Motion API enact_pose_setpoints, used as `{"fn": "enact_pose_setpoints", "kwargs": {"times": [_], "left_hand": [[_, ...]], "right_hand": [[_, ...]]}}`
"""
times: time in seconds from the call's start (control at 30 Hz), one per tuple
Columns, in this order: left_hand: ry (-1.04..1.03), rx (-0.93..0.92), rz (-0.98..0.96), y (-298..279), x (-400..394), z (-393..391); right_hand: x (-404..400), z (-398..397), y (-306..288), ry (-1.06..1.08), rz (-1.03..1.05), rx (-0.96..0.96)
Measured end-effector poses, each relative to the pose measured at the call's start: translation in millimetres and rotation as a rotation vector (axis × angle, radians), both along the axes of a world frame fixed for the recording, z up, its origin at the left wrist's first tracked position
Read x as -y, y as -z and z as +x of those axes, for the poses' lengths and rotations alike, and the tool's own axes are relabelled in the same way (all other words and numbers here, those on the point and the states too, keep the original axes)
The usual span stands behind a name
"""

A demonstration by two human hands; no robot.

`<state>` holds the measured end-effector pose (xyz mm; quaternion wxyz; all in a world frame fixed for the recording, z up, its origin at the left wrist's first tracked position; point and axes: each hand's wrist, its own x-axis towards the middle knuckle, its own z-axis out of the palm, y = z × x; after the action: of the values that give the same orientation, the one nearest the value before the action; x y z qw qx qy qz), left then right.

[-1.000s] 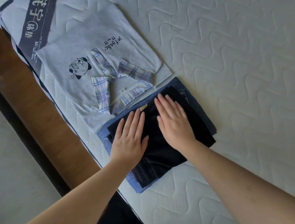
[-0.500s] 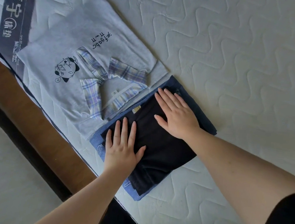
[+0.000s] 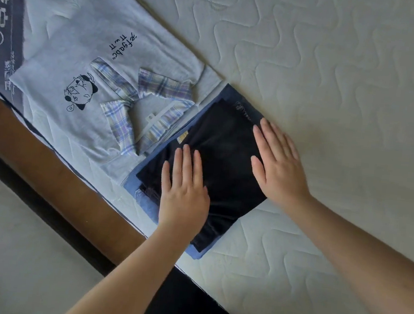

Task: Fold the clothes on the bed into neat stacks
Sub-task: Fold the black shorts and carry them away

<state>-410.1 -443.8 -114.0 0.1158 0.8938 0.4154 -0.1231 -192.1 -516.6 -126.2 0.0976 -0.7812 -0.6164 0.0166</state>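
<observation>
Grey folded shirt (image 3: 87, 65) with plaid collar lies flat on the mattress (image 3: 338, 81), far-left, just beside the dark stack. Left hand (image 3: 183, 195) rests palm-down on the near-left part of the black folded garment (image 3: 221, 153), fingers straight and together, gripping nothing. The garment tops a folded pair of blue jeans (image 3: 236, 95); its long axis runs diagonally from near the bed edge up toward far-right. Right hand (image 3: 280, 162) lies flat on its right edge, fingers extended, holding nothing. Both hands sit directly on the garment, equally close; likely smoothing it, stack nearly done.
</observation>
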Motion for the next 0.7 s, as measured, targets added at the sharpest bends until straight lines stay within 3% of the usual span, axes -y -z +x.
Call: {"fn": "enact_pose_setpoints", "kwargs": {"times": [0.1, 0.23, 0.37, 0.5, 0.7], "left_hand": [[0.143, 0.164, -0.073, -6.0, 57.2, 5.2], [0.112, 0.002, -0.095, 18.0, 81.0, -13.5], [0.098, -0.046, -0.066, 32.7, 83.8, -22.3], [0.069, -0.058, -0.076, 26.7, 94.2, -39.1], [0.25, -0.252, -0.169, -8.7, 92.4, -82.9]], "right_hand": [[38.1, -33.7, 8.8, -0.022, -0.051, -0.01], [53.1, -41.5, 34.1, -0.087, -0.191, 0.06], [49.6, -16.4, 38.3, -0.149, -0.216, 0.074], [48.3, -2.6, 17.1, 0.008, -0.346, -0.014], [68.7, -25.2, -44.5, 0.096, -0.513, -0.119]]}}
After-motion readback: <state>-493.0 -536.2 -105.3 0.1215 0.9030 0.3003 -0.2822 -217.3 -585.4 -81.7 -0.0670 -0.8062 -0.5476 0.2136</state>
